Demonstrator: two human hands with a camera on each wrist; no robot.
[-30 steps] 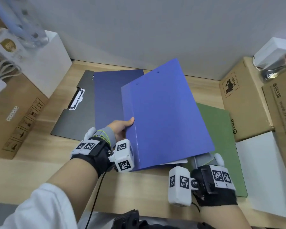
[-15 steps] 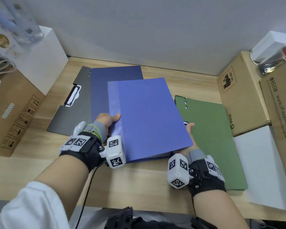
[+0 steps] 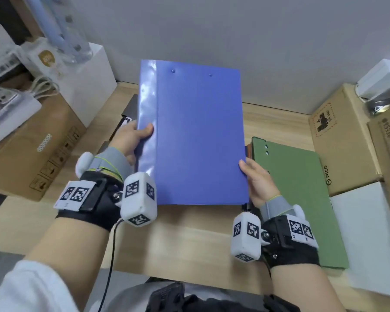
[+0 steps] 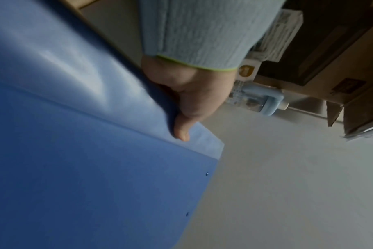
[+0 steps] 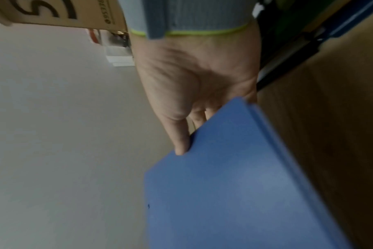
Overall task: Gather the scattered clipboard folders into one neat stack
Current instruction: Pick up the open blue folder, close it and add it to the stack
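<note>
Head view: the blue folder [image 3: 198,136], smooth with two rivets near its far edge, is lifted above the counter [image 3: 189,244]; the left hand [image 3: 131,140] grips its left edge, the right hand [image 3: 254,183] its right edge. A green folder [image 3: 297,194] lies flat on the counter right of it.

Left wrist view: the thumb lies on the blue folder's [image 4: 85,160] glossy spine strip.

Right wrist view: the thumb presses on the cover [image 5: 234,185], fingers underneath.

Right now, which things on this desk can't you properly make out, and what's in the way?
- Grey clipboard: head view, mostly hidden behind the raised blue folder.
- Right hand fingers: behind the blue folder's edge in the head view.
- Left hand fingers: under the folder; only the thumb shows.
- Green folder: whatever lies under it is hidden, and the right wrist covers its near left part.
</note>
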